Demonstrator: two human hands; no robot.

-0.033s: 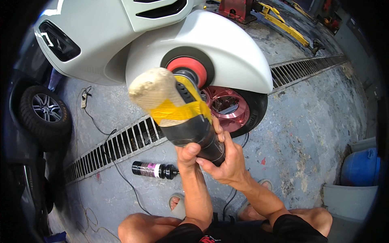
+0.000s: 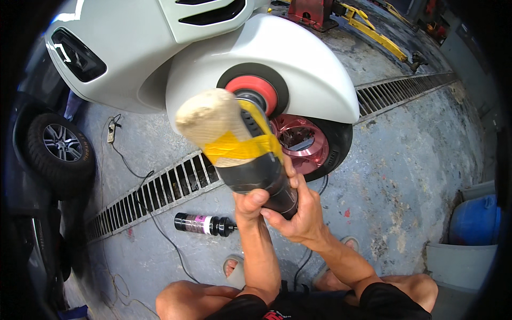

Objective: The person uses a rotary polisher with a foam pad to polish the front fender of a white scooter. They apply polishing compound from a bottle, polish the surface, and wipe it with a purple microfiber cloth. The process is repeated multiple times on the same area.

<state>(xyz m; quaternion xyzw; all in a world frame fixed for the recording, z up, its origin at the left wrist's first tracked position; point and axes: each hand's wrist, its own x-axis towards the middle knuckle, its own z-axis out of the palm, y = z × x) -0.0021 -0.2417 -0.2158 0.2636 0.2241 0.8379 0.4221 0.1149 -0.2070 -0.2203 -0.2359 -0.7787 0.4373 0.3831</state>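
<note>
My left hand [image 2: 249, 207] and my right hand [image 2: 304, 214] are both wrapped round the black body of a polisher [image 2: 255, 175]. Yellow tape binds a pale cloth cover over the polisher's head. Its round pad [image 2: 273, 92], red with a black rim, lies against the white fender [image 2: 314, 69] of a scooter. Part of the pad is hidden behind the covered head. Below the fender show a pink wheel rim [image 2: 318, 146] and a black tyre [image 2: 341, 144].
On the floor near my left foot lies a black bottle [image 2: 198, 223]. A power cord [image 2: 160, 232] runs past it toward a socket strip [image 2: 111, 132]. A metal drain grate [image 2: 138, 205] crosses the floor. Left stands a dark vehicle's wheel [image 2: 63, 143]; right, a blue drum [image 2: 472, 221].
The polisher and its pad have shifted slightly to the right across the fender. Both hands keep their grip and have moved a little with it.
</note>
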